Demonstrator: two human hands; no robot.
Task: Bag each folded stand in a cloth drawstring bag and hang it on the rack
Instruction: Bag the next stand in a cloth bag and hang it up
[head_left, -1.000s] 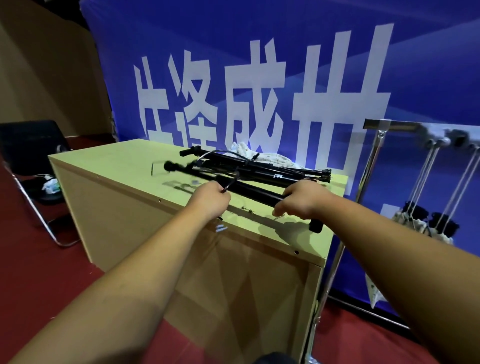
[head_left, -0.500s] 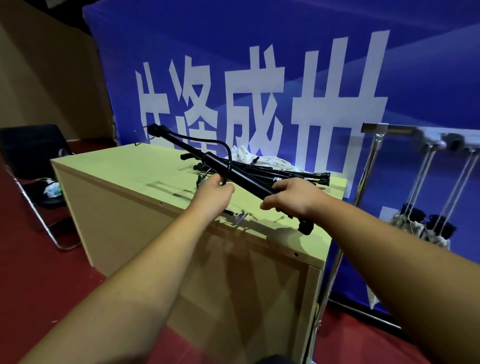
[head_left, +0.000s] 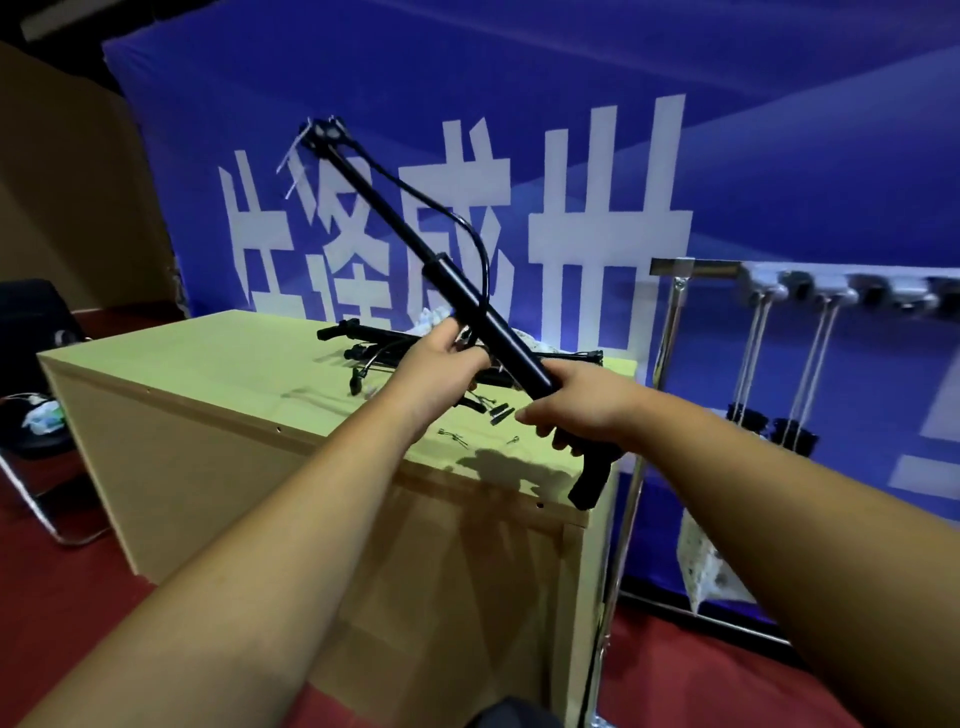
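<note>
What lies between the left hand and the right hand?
Between left hand and right hand, only the thick tube of the stand, in the head view.

Big white characters stand on the blue banner — partly hidden, none legible for certain

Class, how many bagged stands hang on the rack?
2 bagged stands: one hangs nearest the upright pole of the rack, the other just right of it. The right forearm and the frame edge may hide more.
</note>
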